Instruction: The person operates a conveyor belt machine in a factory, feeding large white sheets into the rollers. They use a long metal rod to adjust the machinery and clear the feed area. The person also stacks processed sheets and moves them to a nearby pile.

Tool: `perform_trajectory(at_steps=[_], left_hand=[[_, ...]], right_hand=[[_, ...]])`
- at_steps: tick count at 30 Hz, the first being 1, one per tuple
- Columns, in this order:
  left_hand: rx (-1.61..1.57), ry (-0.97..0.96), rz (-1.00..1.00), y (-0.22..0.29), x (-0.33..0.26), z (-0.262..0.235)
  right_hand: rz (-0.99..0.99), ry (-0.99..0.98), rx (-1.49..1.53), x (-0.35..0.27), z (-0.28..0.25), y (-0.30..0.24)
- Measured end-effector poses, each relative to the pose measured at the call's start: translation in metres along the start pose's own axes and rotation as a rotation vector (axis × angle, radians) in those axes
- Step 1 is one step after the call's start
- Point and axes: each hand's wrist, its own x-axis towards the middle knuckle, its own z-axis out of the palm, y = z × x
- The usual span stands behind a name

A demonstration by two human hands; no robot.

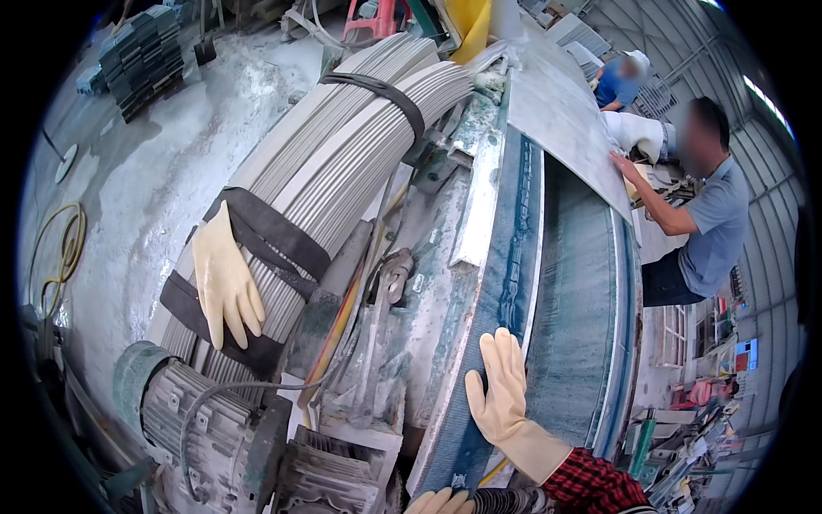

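Note:
My right hand (501, 390), in a cream rubber glove below a red-and-black plaid sleeve, lies flat on the blue belt (516, 231) of a long machine. Its fingers point away from me, and nothing is in it. Only the gloved fingertips of my left hand (441, 503) show at the lower edge, slightly apart beside the belt's near end; the rest is cut off. Ahead, a large pale grey slab (561, 111) lies over the machine, and a co-worker in a grey-blue shirt (715, 210) has a hand on its right edge.
An empty cream glove (227, 278) rests on a strapped bundle of long pale strips (317, 163) at left. Below it sits a dusty motor (201, 420) with a cable. Another person in blue (616, 84) stands farther off. A hose (68, 248) lies on the wet floor.

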Motion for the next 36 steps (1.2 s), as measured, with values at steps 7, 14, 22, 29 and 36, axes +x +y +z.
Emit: perform_trajectory(at_steps=[7, 14, 22, 29, 36], left_hand=[[0.043, -0.029, -0.025, 0.005, 0.003, -0.005], [0.113, -0.055, -0.027, 0.014, 0.001, -0.010], [0.165, -0.064, 0.012, 0.018, -0.006, -0.011], [0.250, -0.068, 0.172, 0.021, 0.084, -0.045], [0.415, 0.057, 0.259, -0.018, 0.268, -0.039]], right_hand=[[0.039, -0.008, 0.006, 0.000, -0.002, -0.004], [0.096, -0.047, 0.054, -0.003, -0.008, -0.008], [0.014, 0.155, 0.054, -0.013, 0.001, -0.004], [-0.040, 0.301, 0.249, -0.017, 0.001, 0.018], [0.026, 0.194, 0.130, 0.046, -0.048, 0.168]])
